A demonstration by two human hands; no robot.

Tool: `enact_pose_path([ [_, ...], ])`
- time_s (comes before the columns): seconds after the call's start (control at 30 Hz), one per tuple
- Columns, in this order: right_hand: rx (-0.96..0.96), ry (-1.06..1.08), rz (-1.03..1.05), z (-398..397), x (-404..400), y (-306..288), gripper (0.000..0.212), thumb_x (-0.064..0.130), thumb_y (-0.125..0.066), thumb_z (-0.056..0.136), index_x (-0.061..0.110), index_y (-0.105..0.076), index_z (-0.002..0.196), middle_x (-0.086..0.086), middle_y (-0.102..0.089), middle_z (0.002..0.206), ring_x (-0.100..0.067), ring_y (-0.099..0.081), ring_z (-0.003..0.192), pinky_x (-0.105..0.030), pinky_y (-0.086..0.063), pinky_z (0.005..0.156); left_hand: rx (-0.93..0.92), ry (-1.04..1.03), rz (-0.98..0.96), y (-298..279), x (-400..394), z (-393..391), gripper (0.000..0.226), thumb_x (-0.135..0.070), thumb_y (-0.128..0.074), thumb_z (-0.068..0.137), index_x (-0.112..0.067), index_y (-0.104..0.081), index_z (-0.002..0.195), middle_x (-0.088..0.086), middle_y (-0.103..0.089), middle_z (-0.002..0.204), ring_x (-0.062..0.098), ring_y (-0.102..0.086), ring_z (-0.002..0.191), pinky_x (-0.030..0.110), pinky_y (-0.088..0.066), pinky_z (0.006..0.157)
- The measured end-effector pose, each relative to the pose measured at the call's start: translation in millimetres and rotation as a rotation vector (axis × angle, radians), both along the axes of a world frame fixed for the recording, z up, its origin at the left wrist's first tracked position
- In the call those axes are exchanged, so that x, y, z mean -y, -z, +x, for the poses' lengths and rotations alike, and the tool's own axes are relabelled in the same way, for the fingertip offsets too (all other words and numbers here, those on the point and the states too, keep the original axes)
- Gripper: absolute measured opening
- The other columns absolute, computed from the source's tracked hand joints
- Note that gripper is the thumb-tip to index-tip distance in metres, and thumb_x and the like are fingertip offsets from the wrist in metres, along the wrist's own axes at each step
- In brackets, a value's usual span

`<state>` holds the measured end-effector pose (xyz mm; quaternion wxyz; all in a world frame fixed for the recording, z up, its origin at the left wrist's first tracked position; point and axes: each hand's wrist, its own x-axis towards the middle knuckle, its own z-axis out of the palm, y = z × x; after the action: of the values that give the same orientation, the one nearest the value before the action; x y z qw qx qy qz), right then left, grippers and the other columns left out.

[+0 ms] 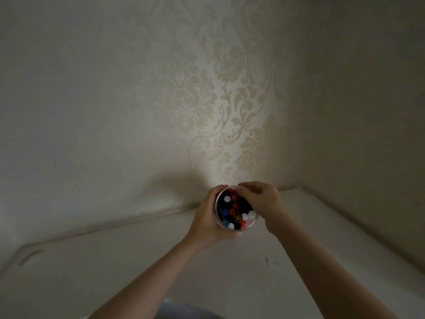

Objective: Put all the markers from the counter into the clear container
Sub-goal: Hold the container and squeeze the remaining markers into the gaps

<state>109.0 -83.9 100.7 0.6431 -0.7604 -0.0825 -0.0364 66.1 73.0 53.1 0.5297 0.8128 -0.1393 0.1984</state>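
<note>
Your forearms reached in from six o'clock; your left hand [208, 218] wrapped the clear container [253, 223] near the counter [138, 261] corner; your right hand [261, 200], fingers curled, pressed down among the markers [232, 211] at two o'clock; whether it pinched one I could not tell; seating them upright would have served best.

Cream damask wallpaper [220, 88]; red, white, blue markers [234, 212].

Right hand [259, 200] hides far rim of clear container [251, 223]; marker [227, 198] bodies unseen, fingertips indistinct.
</note>
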Motion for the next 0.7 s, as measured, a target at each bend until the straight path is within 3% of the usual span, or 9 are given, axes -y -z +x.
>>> enact_pose_path([
  [0.13,-0.057,-0.326,0.119,-13.1,42.6,10.0,0.052,0.046,-0.07,0.077,0.025,-0.058,0.123,0.008,-0.065,0.12,-0.007,-0.061,0.111,-0.037,-0.051,0.096,-0.089,-0.002,-0.137,-7.3,-2.9,1.0,0.105,-0.002,-0.098,0.048,-0.028,-0.044,0.135,-0.01,-0.058,0.131,0.008,-0.06,0.122,0.025,-0.056,0.093],
  [0.23,-0.031,-0.486,0.072,-26.1,67.2,29.5,0.06,0.03,-0.077,0.075,0.034,-0.051,0.129,0.019,-0.058,0.129,-0.002,-0.055,0.119,-0.034,-0.05,0.097,-0.207,0.026,-0.21,-16.3,6.5,0.6,0.106,-0.007,-0.098,0.049,-0.032,-0.039,0.133,-0.007,-0.059,0.128,0.005,-0.06,0.114,0.027,-0.055,0.093],
  [0.33,0.034,-0.379,-0.066,-27.7,75.7,49.8,0.086,0.018,-0.088,0.059,0.048,-0.043,0.126,0.016,-0.049,0.134,-0.011,-0.05,0.124,-0.041,-0.05,0.097,-0.326,0.062,-0.238,-18.6,19.5,1.8,0.1,-0.026,-0.098,0.04,-0.033,-0.043,0.124,0.0,-0.062,0.127,0.015,-0.061,0.115,0.044,-0.052,0.102],
  [0.47,0.091,-0.252,-0.076,-31.5,82.6,71.4,0.093,0.013,-0.088,0.056,0.057,-0.035,0.118,0.007,-0.045,0.133,-0.019,-0.05,0.121,-0.044,-0.055,0.089,-0.357,0.089,-0.221,-12.2,41.1,0.2,0.09,-0.04,-0.095,0.041,-0.043,-0.048,0.118,-0.008,-0.061,0.128,0.019,-0.057,0.122,0.048,-0.05,0.104],
  [0.6,0.107,-0.194,-0.114,-33.7,89.8,82.1,0.093,0.017,-0.087,0.058,0.043,-0.034,0.131,0.01,-0.047,0.131,-0.016,-0.051,0.118,-0.037,-0.057,0.086,-0.349,0.132,-0.221,9.3,31.3,-0.6,0.104,-0.033,-0.099,0.043,-0.041,-0.044,0.132,-0.01,-0.057,0.136,0.014,-0.055,0.127,0.045,-0.052,0.103],
  [0.7,0.126,-0.175,-0.109,-35.5,88.0,94.3,0.087,0.02,-0.089,0.056,0.04,-0.041,0.125,0.015,-0.053,0.124,-0.012,-0.056,0.115,-0.033,-0.057,0.085,-0.38,0.151,-0.207,26.9,19.7,-4.9,0.097,-0.03,-0.1,0.045,-0.044,-0.05,0.127,-0.007,-0.061,0.133,0.018,-0.059,0.125,0.044,-0.053,0.103],
])
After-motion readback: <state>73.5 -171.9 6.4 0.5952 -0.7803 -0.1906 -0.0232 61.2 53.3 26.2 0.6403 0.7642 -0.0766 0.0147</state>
